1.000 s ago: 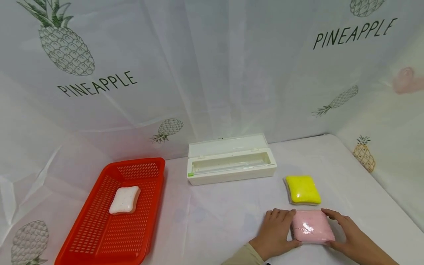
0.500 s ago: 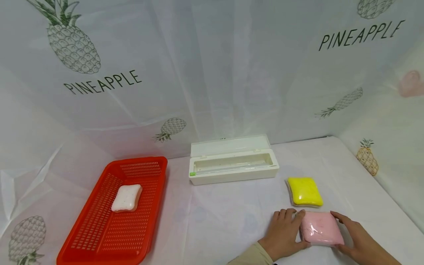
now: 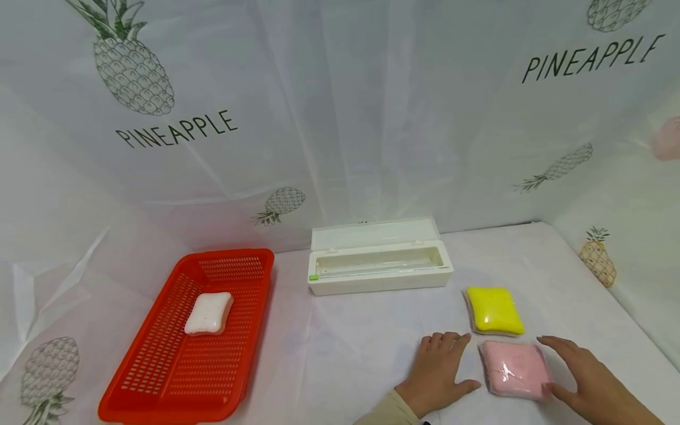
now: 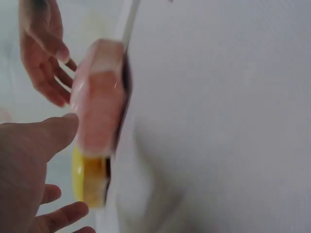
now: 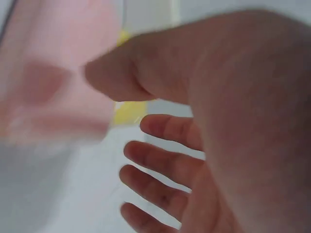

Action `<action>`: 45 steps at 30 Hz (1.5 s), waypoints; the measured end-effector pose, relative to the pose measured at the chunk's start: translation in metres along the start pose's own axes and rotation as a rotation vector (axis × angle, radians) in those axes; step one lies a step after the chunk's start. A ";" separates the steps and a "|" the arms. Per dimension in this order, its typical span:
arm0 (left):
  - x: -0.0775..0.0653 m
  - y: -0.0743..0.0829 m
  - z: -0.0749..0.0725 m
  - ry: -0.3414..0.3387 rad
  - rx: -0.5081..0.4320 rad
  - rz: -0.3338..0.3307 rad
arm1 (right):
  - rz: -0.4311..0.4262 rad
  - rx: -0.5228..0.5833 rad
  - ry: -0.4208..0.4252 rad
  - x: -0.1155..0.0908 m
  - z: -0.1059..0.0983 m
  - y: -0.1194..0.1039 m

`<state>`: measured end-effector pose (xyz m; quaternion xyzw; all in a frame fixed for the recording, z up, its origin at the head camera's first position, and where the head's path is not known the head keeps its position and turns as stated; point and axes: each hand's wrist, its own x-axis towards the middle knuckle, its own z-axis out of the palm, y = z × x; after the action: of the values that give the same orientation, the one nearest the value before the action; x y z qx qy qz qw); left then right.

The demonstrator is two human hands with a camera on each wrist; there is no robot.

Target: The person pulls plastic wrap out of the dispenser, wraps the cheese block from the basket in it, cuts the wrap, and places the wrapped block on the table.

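A pink, cushion-shaped square packet in shiny clear wrap [image 3: 516, 369] lies on the white table in the head view. Just left of it is my left hand [image 3: 437, 372], fingers spread and a gap between thumb and packet. On the other side my right hand [image 3: 592, 378] is relaxed, its thumb tip right at the packet's lower right corner. Behind the pink packet lies a similar yellow packet [image 3: 495, 311]. The left wrist view shows the pink packet's side [image 4: 101, 97] with the yellow one [image 4: 90, 179] beyond. Neither hand grips anything.
A red perforated basket [image 3: 255, 348] stands at the left with a white packet [image 3: 209, 313] inside. Against the back sheet is a long white box [image 3: 379, 283], lid raised, with a green tab at its front left. Pineapple-printed sheets surround the table.
Both hands have let go of the pink packet; the left moved off leftward and the right opened slightly. The packet stays on the table. The head view has shifted a little.
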<state>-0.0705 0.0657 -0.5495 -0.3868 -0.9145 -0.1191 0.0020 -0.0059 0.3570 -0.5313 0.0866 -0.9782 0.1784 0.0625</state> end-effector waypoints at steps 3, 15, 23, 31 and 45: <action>-0.007 -0.017 -0.009 0.044 -0.080 -0.049 | 0.029 0.024 -0.026 0.016 -0.014 -0.018; -0.031 -0.102 -0.063 0.439 -0.215 -0.238 | -0.230 0.088 0.186 0.089 -0.020 -0.085; -0.035 -0.168 -0.090 0.480 -0.203 -0.369 | -0.330 0.127 0.163 0.140 -0.007 -0.105; -0.035 -0.207 -0.095 0.373 -0.064 -0.400 | -0.259 0.121 0.038 0.183 0.006 -0.117; -0.033 -0.217 -0.107 0.232 -0.030 -0.395 | -0.252 0.086 -0.081 0.218 0.028 -0.120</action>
<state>-0.2107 -0.1267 -0.4954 -0.1839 -0.9642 -0.1745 0.0783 -0.1981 0.2046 -0.4832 0.2183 -0.9527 0.2073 0.0411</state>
